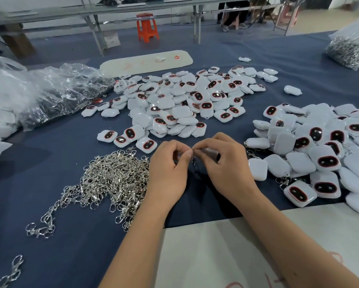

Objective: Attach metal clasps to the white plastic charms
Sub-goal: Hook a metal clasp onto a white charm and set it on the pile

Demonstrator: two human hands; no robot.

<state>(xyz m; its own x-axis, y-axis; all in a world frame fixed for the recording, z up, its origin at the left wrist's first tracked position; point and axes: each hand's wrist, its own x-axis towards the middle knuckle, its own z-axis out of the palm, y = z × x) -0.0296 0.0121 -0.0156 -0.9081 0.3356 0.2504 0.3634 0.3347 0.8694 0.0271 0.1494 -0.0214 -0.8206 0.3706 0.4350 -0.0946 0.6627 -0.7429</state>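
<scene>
Head view shows the two hands close together over the blue worktop (74, 235), near its front edge. The left hand (167, 169) and the right hand (226, 163) both have curled fingers and pinch one small metal clasp (193, 160) between their fingertips. A shiny heap of clasps (114, 175) lies just beside the left hand. White charms (180, 100) (many with a dark oval ringed in red) sit in a big pile in the middle of the worktop. Another charm pile (319, 150) lies toward the right edge. A clear bag (56, 94) rests at the left edge.
</scene>
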